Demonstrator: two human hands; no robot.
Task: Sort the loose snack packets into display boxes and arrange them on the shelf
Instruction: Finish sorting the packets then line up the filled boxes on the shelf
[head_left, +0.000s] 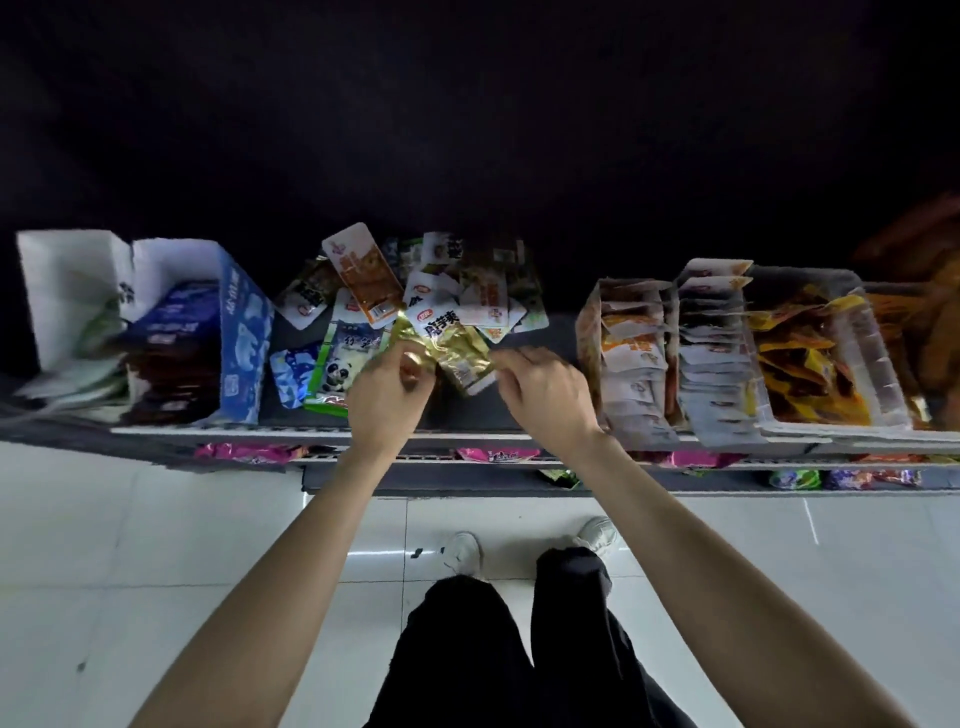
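A heap of loose snack packets (441, 280) lies on the dark shelf (291, 332) between display boxes. My left hand (387, 395) pinches a gold foil packet (410, 338) at the heap's front edge. A second gold packet with a white label (457, 353) lies between my hands. My right hand (545, 389) sits just right of it, fingers curled at its edge; whether they grip it is unclear. A green panda packet (337, 369) and a blue packet (293, 374) lie left of my left hand.
A blue display box (244, 332) with dark packets and a white box (67, 291) stand at the left. Clear display boxes (810, 353) filled with white and orange packets stand at the right. Lower shelves hold pink packets (496, 455). White tiled floor lies below.
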